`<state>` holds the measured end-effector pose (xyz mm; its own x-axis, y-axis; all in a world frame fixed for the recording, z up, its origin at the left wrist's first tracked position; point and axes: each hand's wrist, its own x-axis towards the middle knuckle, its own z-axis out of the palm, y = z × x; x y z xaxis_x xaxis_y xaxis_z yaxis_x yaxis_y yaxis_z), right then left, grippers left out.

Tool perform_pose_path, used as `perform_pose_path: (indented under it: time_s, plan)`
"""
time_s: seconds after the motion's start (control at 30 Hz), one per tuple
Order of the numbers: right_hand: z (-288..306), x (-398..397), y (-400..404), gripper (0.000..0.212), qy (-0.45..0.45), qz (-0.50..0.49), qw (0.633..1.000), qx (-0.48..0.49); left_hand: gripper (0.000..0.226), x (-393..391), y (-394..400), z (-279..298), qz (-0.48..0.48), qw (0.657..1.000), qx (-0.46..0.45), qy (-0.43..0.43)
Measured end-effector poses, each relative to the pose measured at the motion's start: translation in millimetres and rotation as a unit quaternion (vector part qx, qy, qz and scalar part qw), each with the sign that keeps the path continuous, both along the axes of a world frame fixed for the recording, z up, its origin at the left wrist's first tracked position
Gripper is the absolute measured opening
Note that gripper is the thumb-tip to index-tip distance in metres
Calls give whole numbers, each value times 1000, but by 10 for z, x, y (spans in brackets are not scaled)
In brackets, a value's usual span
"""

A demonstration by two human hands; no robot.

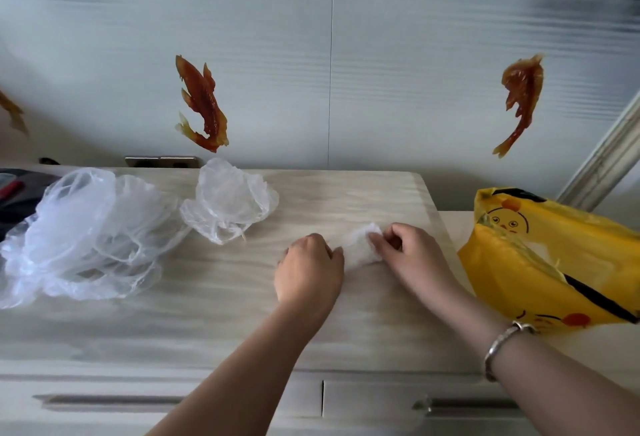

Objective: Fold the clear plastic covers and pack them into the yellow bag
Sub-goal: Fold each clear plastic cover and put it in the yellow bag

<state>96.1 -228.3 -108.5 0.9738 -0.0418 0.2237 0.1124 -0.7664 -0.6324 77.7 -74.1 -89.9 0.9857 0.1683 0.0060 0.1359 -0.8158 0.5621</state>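
We record the tabletop (221, 297) as pale cream with a faint grey-beige woodgrain running across it. Left of the yellow bag (540, 273) we note a small folded cover (362, 248), translucent white. Further left of the bag, a loose cover (230, 201) and a larger heap of covers (83, 231) are clear with a milky white sheen. The bag itself is bright yellow, printed with a black-outlined chick face, orange spots and a black stripe. Behind the bag, the wall (381, 72) is white-grey with orange-red fish stickers (202, 104). We note a silver bracelet (502, 345).
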Motion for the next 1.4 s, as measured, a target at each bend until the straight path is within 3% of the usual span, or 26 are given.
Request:
perform_pose_path:
  time_s: [0.07,0.17,0.27,0.53,0.7,0.8,0.87,0.93,1.0,1.1,1.17,1.27,1.4]
  plan:
    - [-10,15,29,38,1,-10,1000,-25,20,-37,-4,-19,-7,996,17,-90]
    - [-7,26,63,37,-11,-25,997,-72,15,-27,-48,-28,-96,977,2,-192]
    - [20,15,97,37,-20,-36,992,-117,17,-5,-111,-68,-139,976,19,-165]
    - [45,37,162,33,25,-92,960,-264,27,111,-144,-93,-107,993,29,-51]
    - [6,57,135,38,36,-84,954,-284,32,145,-120,-83,-109,994,26,-17]
    - [24,91,87,33,58,-62,970,-227,38,165,-87,-102,-86,996,10,-26]
    - [65,97,34,28,58,-47,993,-92,35,197,-77,-110,-46,996,-47,-58]
    - [162,70,-20,33,50,-41,997,49,31,179,-102,6,14,979,-198,-40]
    - [304,7,-83,35,23,-44,990,132,44,102,-169,195,60,920,-385,52]
    - [460,-136,-170,31,-1,-42,980,196,38,-20,-287,341,53,805,-577,131]
    - [525,-263,-244,28,-1,-38,979,202,34,-88,-387,370,37,784,-611,106]
    - [621,-451,-368,20,4,-36,977,211,31,-131,-524,403,30,810,-583,57]
    - [735,-631,-610,23,22,0,987,159,31,-212,-727,469,5,815,-579,32]
